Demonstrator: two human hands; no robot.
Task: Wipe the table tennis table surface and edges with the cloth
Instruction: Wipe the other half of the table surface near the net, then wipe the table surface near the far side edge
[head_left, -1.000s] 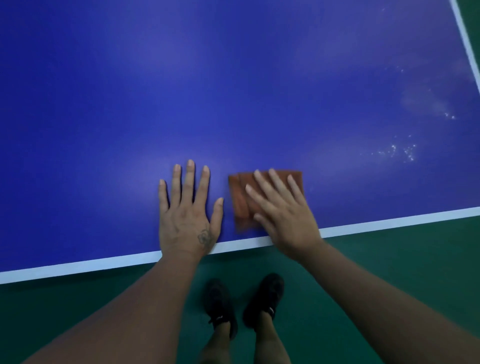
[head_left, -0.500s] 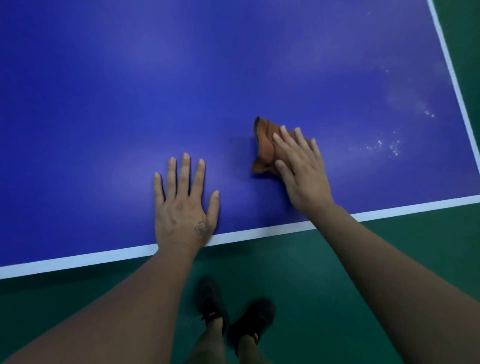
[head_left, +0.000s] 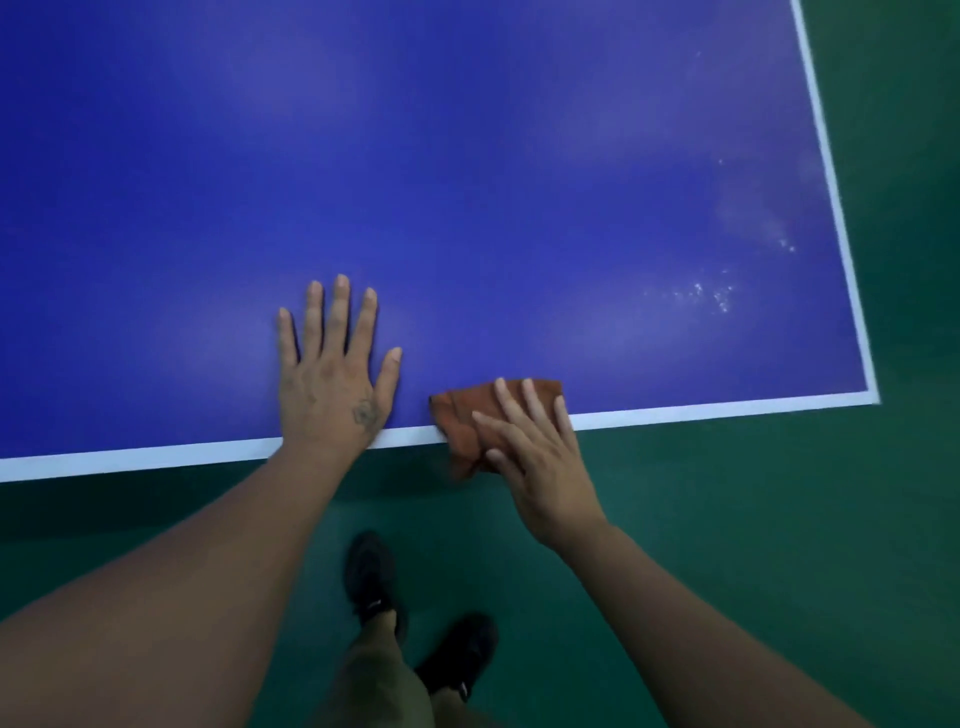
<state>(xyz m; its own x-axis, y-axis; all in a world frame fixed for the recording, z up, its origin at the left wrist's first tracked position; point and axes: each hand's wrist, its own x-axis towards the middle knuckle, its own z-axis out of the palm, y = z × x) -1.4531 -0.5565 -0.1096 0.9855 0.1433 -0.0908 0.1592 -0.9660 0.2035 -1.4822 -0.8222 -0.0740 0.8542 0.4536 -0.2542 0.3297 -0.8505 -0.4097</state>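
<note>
Rust-brown cloth (head_left: 470, 421) crumpled, draped over blue table (head_left: 467, 182) near edge

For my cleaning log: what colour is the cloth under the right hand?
The cloth is plain rust-brown; the head view shows it best.

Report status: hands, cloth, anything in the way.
Left hand flat on table, bracing. Right hand presses cloth over the near edge. White specks near the right corner, not yet wiped. Nothing in the way.

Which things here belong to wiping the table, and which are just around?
Job: table tennis table, cloth at its near edge, right hand pressing the cloth, white specks near the corner.
Just around: left hand flat on the table, black shoes, green floor.
</note>
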